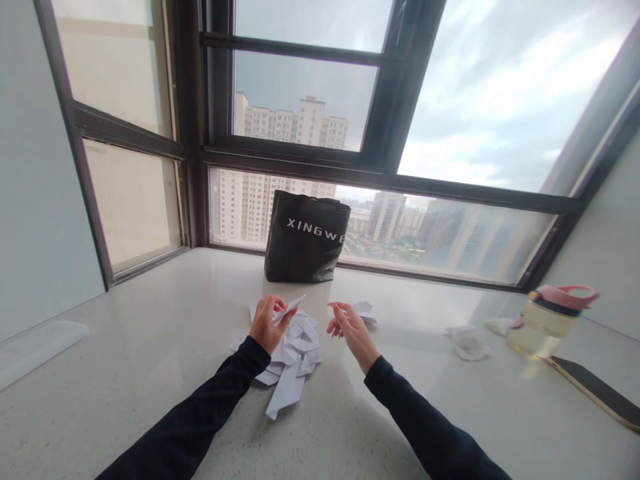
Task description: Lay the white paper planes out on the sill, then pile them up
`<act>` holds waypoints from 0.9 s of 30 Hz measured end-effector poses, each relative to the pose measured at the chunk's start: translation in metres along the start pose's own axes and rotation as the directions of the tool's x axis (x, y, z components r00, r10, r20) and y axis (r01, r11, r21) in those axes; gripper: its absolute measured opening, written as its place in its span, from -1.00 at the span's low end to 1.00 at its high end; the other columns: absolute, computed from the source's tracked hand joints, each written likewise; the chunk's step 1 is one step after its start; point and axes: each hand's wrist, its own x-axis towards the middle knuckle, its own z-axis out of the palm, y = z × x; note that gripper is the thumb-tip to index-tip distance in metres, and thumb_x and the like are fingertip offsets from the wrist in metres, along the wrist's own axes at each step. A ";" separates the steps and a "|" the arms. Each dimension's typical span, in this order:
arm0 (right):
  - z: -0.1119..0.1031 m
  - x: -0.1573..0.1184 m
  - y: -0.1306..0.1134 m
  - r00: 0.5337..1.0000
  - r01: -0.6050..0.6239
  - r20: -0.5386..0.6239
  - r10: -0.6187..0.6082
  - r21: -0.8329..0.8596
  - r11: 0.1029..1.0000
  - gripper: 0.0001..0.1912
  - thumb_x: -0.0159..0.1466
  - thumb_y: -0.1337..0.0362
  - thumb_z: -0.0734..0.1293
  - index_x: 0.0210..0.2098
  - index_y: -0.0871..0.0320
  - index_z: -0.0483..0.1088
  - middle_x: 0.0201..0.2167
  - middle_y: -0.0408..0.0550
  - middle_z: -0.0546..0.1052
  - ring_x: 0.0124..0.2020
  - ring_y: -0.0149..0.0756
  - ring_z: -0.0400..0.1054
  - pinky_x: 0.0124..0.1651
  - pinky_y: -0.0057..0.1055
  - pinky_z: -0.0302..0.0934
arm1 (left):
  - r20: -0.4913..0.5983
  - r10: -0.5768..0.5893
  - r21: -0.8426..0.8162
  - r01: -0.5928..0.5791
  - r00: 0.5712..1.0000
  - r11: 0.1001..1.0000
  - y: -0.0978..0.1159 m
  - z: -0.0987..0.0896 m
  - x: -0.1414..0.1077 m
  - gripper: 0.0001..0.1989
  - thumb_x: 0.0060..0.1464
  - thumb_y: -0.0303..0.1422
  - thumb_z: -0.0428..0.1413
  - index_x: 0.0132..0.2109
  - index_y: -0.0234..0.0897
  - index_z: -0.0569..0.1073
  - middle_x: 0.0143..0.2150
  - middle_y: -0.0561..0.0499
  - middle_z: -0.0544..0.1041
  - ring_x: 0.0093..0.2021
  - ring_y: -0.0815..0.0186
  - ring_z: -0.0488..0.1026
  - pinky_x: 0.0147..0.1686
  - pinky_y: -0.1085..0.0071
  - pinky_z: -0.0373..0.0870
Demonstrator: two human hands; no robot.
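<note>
My left hand [271,321] pinches a small folded piece of white paper [291,308] between thumb and fingers, held above a loose heap of folded white papers [293,347]. One longer folded strip [286,392] juts from the heap toward me. To the right, my right hand [351,328] hovers with its index finger stretched out and the others loosely bent and apart, nothing visible in it. Behind that hand lies a smaller stack of white papers [365,311], partly hidden by it.
A black bag [309,250] with white lettering stands by the window. On the right are a bottle with a pink lid [545,327], a phone [597,390] and a crumpled whitish wrapper [469,345]. A flat translucent white item [43,347] lies far left on the pale countertop [150,373].
</note>
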 end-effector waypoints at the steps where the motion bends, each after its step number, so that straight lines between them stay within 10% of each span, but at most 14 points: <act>1: 0.006 -0.007 -0.004 0.997 -0.023 0.078 0.012 0.137 0.990 -0.46 0.14 -0.08 -0.02 -0.16 0.22 0.20 -0.66 -0.18 0.37 -0.66 -0.43 0.21 -0.57 -0.48 0.07 | -0.027 0.107 -0.057 -0.108 0.994 0.993 0.003 -0.001 -0.002 -0.89 -0.03 -0.37 0.02 -0.40 -0.28 0.21 -0.39 0.01 0.35 -0.36 0.31 0.29 -0.32 0.41 0.24; 5: 0.017 -0.023 -0.006 0.980 -0.124 0.194 0.043 0.431 0.894 -0.42 0.07 -0.09 0.14 -0.09 0.22 0.13 -0.72 -0.27 0.30 -0.69 -0.48 0.15 -0.63 -0.53 0.00 | 0.165 0.435 -0.136 -0.416 0.885 0.899 0.007 0.005 -0.012 -0.87 -0.16 -0.57 -0.01 -0.43 -0.26 0.25 -0.30 -0.01 0.38 -0.27 0.26 0.27 -0.24 0.35 0.21; 9: 0.016 -0.021 0.009 0.985 -0.101 0.169 0.020 0.484 0.869 -0.37 -0.05 0.07 0.33 -0.07 0.20 0.10 -0.75 -0.36 0.25 -0.72 -0.54 0.06 -0.65 -0.57 -0.04 | 0.311 0.459 -0.136 -0.439 0.832 0.888 0.002 0.013 -0.017 -0.63 -0.27 -0.63 -0.05 -0.23 -0.26 0.29 -0.14 -0.05 0.33 -0.15 0.20 0.23 -0.16 0.29 0.18; 18: 0.003 -0.015 0.019 0.990 -0.112 0.121 0.066 0.430 0.896 -0.44 -0.04 0.12 0.32 -0.10 0.19 0.10 -0.73 -0.35 0.27 -0.72 -0.53 0.10 -0.70 -0.59 -0.10 | 0.267 0.198 -0.258 -0.128 0.943 0.958 -0.009 0.010 -0.010 -0.65 -0.16 -0.55 -0.09 -0.14 -0.32 0.25 -0.17 -0.10 0.33 -0.25 0.24 0.34 -0.25 0.29 0.27; 27: 0.015 -0.022 0.013 0.984 -0.093 0.179 0.006 0.482 0.871 -0.46 -0.01 0.11 0.32 -0.10 0.16 0.09 -0.73 -0.35 0.27 -0.71 -0.51 0.15 -0.67 -0.57 -0.04 | 0.424 -0.047 -0.538 0.293 0.904 0.790 0.000 0.018 -0.015 -0.50 -0.08 -0.36 0.07 0.01 -0.29 0.07 -0.48 0.10 0.36 -0.59 0.42 0.33 -0.59 0.54 0.22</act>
